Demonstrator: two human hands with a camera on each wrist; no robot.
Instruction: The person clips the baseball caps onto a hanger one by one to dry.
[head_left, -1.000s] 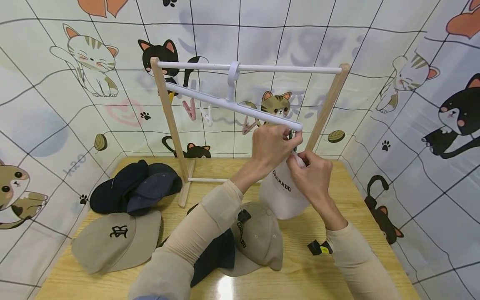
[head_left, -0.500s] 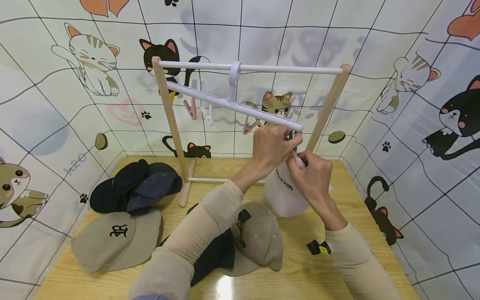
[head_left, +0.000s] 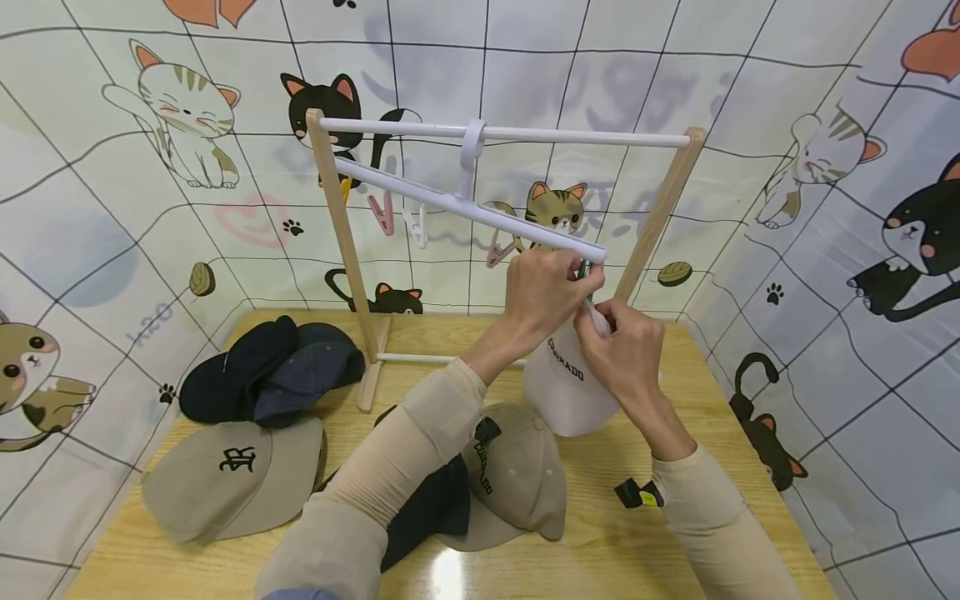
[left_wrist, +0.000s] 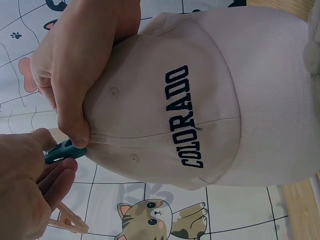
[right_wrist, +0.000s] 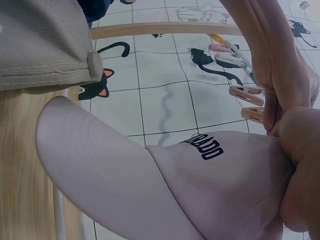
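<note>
At the low right end of a white clip hanger [head_left: 465,204], my left hand [head_left: 543,287] pinches a dark green clip [left_wrist: 66,151]. Below it, my right hand [head_left: 626,346] grips the top of the crown of a pale baseball cap [head_left: 562,392] lettered COLORADO. The cap hangs with its brim down, and the pinched crown is right at the clip's tip in the left wrist view. My right hand [left_wrist: 82,70] covers part of the crown there. The hanger tilts down to the right, its hook over the rack's top rod [head_left: 570,134].
Other clips, such as a pink clip [head_left: 381,214] and a white clip [head_left: 415,225], dangle from the hanger. Dark caps [head_left: 273,371] and a beige cap [head_left: 232,479] lie at left. Another beige cap [head_left: 525,475] and a navy cap [head_left: 435,508] lie in front, beside a small black tag [head_left: 637,494].
The cap's hanging brim sways slightly right, then back left. Both hands keep their places at the clip and crown.
</note>
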